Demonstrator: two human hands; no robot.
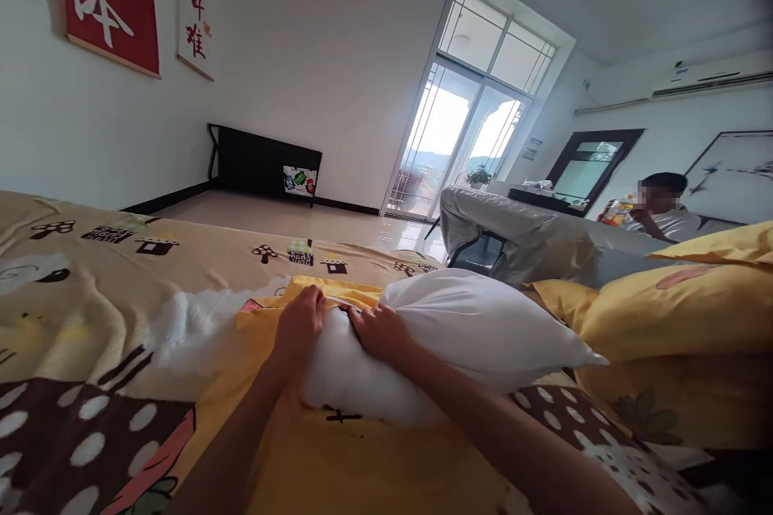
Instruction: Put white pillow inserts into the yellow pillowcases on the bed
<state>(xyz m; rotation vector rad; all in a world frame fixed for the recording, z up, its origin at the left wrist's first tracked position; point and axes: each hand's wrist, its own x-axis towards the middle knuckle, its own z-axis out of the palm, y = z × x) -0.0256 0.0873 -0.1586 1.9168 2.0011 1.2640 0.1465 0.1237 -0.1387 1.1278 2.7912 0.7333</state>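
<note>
A white pillow (483, 322) lies on the bed in front of me, its left end partly inside a yellow pillowcase (338, 459). My left hand (303, 318) has its fingers closed on the upper edge of the pillowcase, left of the pillow. Close by, my right hand (382, 331) presses on the pillow near the case opening, its fingers curled into the white fabric. The right fingertips are partly hidden, so I cannot tell whether they also pinch the case edge. Yellow cloth spreads under both forearms.
A patterned bedsheet (199, 257) covers the bed. Yellow pillows (670, 314) are stacked at the right. Beyond the bed stand a covered table (525, 221) and a dark chair (483, 251). A person (661, 205) sits behind the table. A glass door (465, 129) is at the back.
</note>
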